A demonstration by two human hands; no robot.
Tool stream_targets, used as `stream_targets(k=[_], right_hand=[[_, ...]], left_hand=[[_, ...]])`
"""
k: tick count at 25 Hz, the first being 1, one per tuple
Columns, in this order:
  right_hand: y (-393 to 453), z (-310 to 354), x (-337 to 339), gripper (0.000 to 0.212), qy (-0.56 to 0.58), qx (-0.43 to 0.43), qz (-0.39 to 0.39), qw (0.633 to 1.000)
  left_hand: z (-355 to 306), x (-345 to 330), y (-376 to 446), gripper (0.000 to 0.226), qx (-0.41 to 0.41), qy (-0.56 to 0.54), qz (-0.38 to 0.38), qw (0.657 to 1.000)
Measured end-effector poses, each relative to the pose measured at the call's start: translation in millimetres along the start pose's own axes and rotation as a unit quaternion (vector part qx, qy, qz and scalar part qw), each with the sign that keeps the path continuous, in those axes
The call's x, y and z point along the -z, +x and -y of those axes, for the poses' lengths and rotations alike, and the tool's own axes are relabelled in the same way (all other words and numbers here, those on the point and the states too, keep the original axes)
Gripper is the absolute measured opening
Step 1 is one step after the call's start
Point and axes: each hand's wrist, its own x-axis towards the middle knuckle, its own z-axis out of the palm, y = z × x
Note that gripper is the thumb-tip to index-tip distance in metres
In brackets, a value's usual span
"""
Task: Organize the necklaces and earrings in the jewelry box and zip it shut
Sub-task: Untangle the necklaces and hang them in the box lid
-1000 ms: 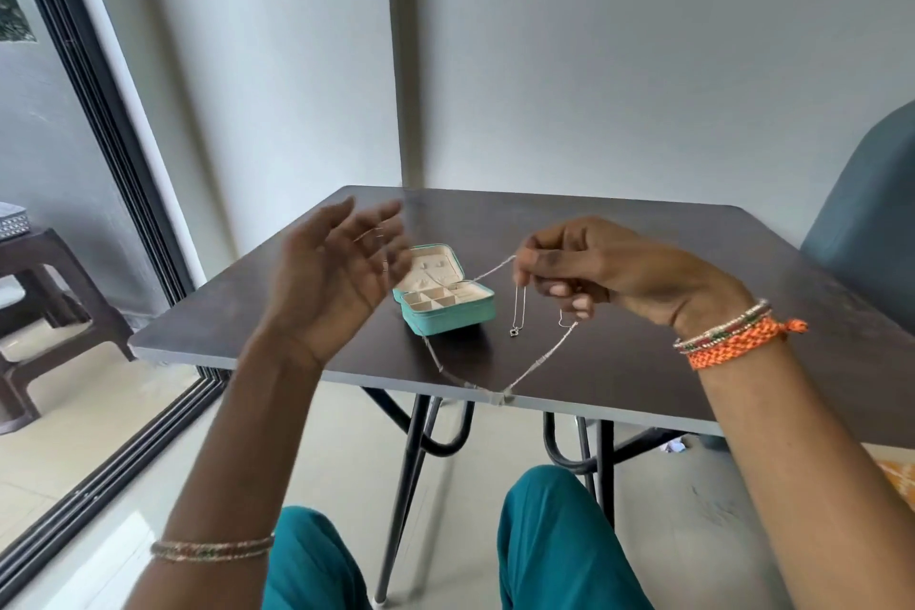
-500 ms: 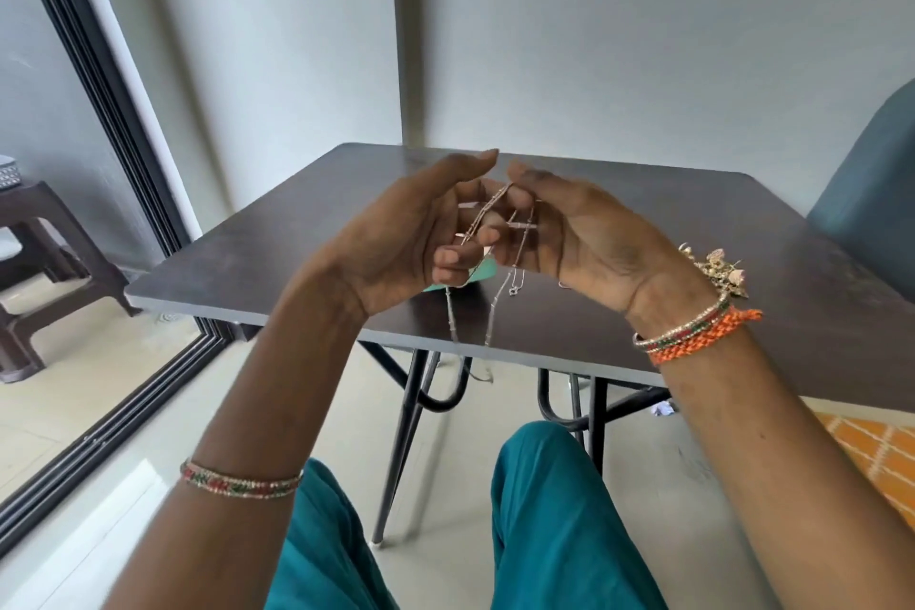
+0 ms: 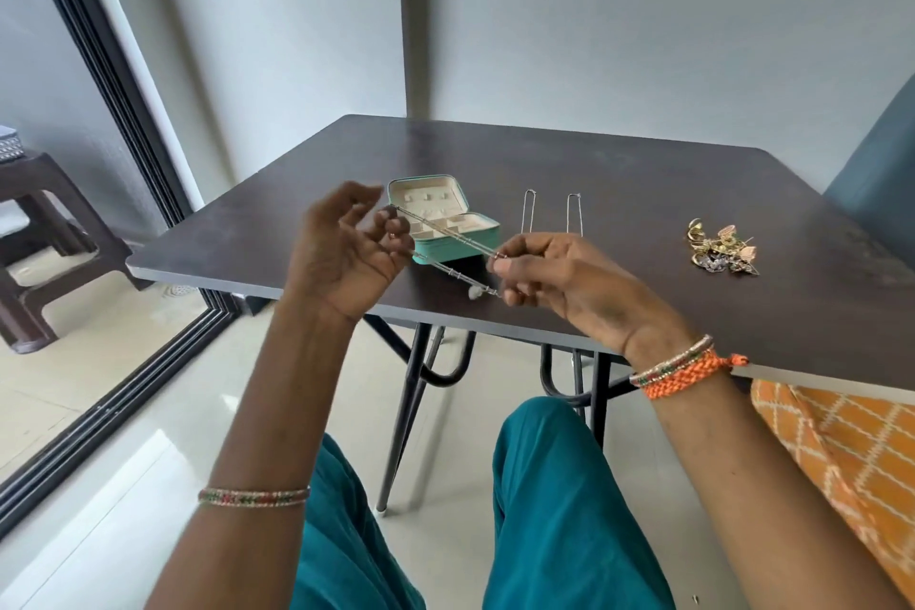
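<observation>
A thin silver necklace is stretched as a doubled loop between my two hands above the table's near edge. My left hand hooks one end over its fingertips, and my right hand pinches the other end. A small pendant hangs near my right fingers. Just behind the hands, the teal jewelry box lies open, showing cream compartments. Two more necklaces lie as narrow loops on the dark table. A pile of gold earrings sits to the right.
A teal chair back stands at the far right. Left of the table are a sliding glass door frame and a dark plastic stool. An orange patterned cloth lies under the table's right edge.
My hands came together at the chain, then drew apart, pulling the necklace taut in a doubled loop. The camera view tilted, bringing the box, other necklaces and earrings into sight.
</observation>
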Motion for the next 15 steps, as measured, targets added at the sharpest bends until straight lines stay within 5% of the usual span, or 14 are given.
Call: stream_targets(k=[5,9,15], right_hand=[[4.4,-8.5,15.5,0.015,0.158,-0.041,-0.066,0.984],[2.9,-5.0,6.5,0.016,-0.112,-0.009,-0.128,0.985],[0.5,34.6,-12.5,0.011,-0.331,0.046,0.036,0.942]], left_hand=[[12.0,7.5,-1.4,0.013,0.011,0.083,-0.01,0.996],[20.9,-5.9,-3.6,0.018,-0.024,0.099,0.004,0.995],[34.7,-24.9,-15.3,0.026,0.045,0.252,0.073,0.964]])
